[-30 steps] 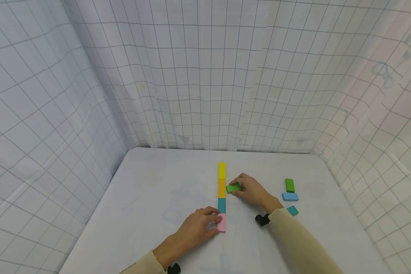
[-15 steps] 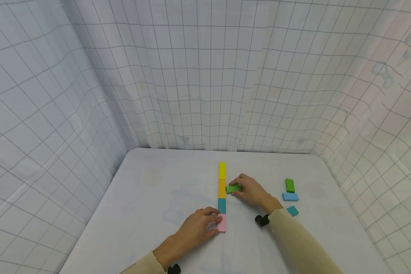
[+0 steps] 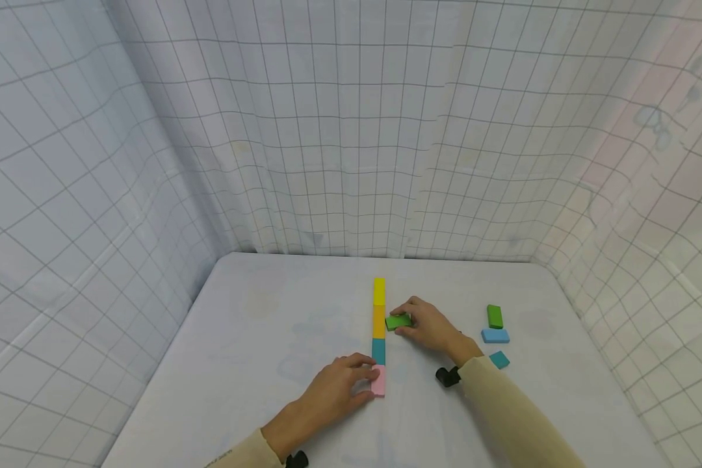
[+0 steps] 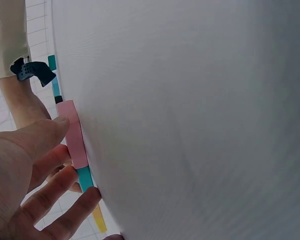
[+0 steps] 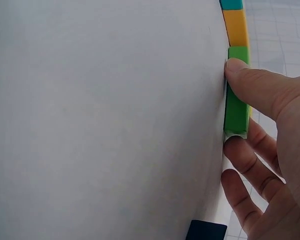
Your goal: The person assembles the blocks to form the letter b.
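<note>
On the desk (image 3: 257,364): blocks in a straight row around the orange block (image 3: 379,322)
Row: yellow block (image 3: 379,291) beyond the orange block; teal block (image 3: 379,351) and pink block (image 3: 379,388) on its near side
Right hand (image 3: 431,324): pinches the green block (image 3: 398,322), just right of the orange block
Left hand (image 3: 338,385): holds the pink block, thumb near its near end
Well right of the orange block: second green block (image 3: 494,316), light-blue block (image 3: 495,337), second teal block (image 3: 500,360)

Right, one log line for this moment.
left hand: touching pink block | right hand: holding green block beside orange block | further right: three more blocks
</note>
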The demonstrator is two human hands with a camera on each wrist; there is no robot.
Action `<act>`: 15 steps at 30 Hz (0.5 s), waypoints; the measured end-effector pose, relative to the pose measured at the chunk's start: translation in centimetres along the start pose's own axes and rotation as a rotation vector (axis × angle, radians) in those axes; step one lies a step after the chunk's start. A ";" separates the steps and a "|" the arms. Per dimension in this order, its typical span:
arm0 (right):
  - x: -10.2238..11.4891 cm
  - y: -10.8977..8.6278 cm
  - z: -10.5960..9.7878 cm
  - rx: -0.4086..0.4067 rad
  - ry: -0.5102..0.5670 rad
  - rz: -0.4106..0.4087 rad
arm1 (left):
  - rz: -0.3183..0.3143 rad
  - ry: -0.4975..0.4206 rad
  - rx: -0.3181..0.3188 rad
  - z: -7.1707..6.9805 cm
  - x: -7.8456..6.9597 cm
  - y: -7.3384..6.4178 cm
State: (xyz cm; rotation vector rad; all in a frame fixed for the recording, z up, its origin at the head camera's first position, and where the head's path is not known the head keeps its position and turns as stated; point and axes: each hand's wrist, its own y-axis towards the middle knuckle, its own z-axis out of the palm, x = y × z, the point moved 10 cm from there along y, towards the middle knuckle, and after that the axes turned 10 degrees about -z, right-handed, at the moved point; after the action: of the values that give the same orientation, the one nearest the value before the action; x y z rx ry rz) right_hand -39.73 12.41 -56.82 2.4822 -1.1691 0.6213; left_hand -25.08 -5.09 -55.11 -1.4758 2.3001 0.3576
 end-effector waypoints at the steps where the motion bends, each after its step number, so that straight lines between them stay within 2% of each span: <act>1: 0.0 0.0 0.0 -0.001 0.002 0.002 | 0.000 0.003 0.001 0.0 0.0 0.0; 6: -0.1 -0.2 -0.1 -0.001 0.004 0.016 | -0.009 0.006 0.010 0.0 0.0 0.0; 15: 0.1 -0.9 -1.0 -0.016 -0.066 -0.004 | 0.001 0.002 0.003 -0.1 -0.1 0.0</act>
State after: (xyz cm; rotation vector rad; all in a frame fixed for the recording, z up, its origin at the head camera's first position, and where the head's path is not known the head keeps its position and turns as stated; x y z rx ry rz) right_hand -39.20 13.35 -56.01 2.5079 -1.1884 0.5308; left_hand -25.10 -5.03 -55.03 -1.4740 2.3021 0.3538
